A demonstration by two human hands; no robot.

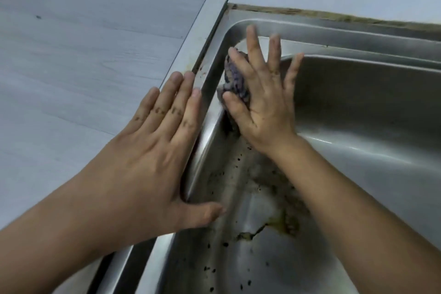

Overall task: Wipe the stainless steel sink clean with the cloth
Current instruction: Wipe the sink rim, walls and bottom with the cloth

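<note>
Right hand (263, 100), grip spread, presses the cloth (235, 79) against the sink (358, 107) wall; left hand (152, 150), spread flat, braces on the counter (83, 67).

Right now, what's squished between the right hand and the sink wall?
In the head view, a bunched purple cloth sits between the right hand and the sink wall.

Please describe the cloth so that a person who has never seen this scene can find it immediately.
Start at the stainless steel sink set into the pale counter, and look at its left inner wall near the far corner. There the right hand presses flat, fingers spread, on a small crumpled cloth. It is the only soft, purplish thing there, against bare grey metal and brown grime.
</note>
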